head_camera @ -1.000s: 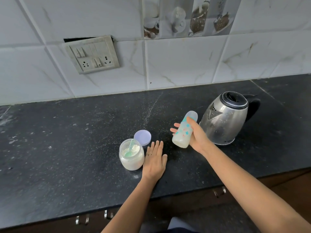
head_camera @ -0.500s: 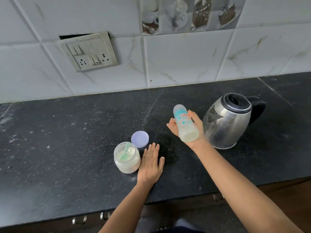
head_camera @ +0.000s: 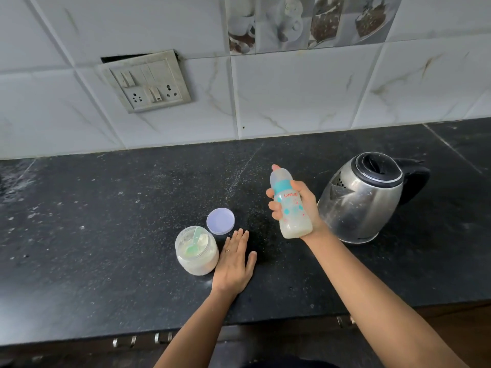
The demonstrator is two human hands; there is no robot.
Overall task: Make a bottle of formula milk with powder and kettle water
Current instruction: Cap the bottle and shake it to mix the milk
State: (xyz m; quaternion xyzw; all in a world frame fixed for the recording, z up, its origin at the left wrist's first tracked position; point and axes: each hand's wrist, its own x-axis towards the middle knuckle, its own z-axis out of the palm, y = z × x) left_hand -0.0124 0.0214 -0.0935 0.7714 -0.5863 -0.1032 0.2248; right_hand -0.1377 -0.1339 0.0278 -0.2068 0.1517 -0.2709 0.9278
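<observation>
while the right hand is wrapped tight round the capped bottle, held up beside the kettle with milky liquid at its base, the left hand lies flat and empty on the table against the open powder jar. mixing looks to be the step; next likely needs a firm shake, cap secure.

The right hand is raised with fingers curled tight in a grasp; the left hand lies flat, palm down
</observation>
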